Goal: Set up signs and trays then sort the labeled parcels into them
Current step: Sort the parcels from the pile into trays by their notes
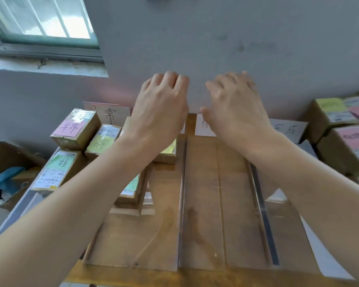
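Both my hands reach out over the wooden table toward the grey wall. My left hand [161, 109] hovers above the parcels in the left clear tray [133, 241], fingers loosely bent, holding nothing. My right hand [234, 108] is spread above the middle clear tray [203, 224], also holding nothing. Several brown parcels lie in the left tray: one with a pink label [76, 129], one with a yellow label [103, 141], one with a green label [58, 168]. Three paper signs lean on the wall: left [108, 114], middle [204, 126], right [288, 129].
More labelled cardboard parcels [344, 129] are stacked at the far right. An open cardboard box [6, 175] holding something blue stands on the floor to the left. A window [42, 21] is at the upper left. A third clear tray [286, 230] lies on the right.
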